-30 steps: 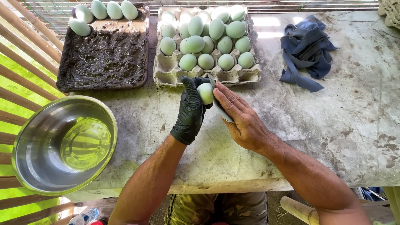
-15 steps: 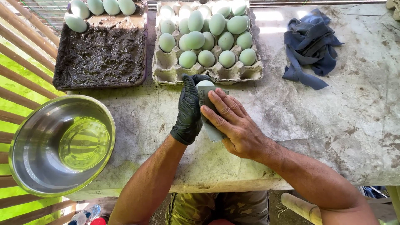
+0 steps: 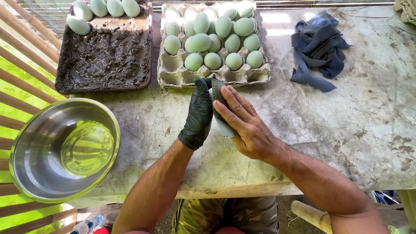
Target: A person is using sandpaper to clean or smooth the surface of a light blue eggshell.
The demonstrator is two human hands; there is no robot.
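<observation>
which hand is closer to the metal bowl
Left. The gloved left hand is right of the metal bowl; the bare right hand lies farther right, beyond it.

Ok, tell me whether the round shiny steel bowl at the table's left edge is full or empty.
Empty: the steel bowl stands upright, its bare shiny bottom showing only greenish reflections, no eggs. Whether it holds clear water, I cannot tell.

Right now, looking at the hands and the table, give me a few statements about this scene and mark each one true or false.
1. The left hand wears a black glove. True.
2. The right hand is gloved too. False: it is bare, pressing a grey pad against the left hand.
3. The egg carton is empty. False: it holds many pale green eggs.
4. The metal bowl sits at the table's left edge. True.
5. A dark blue cloth lies right of the carton. True.
</observation>
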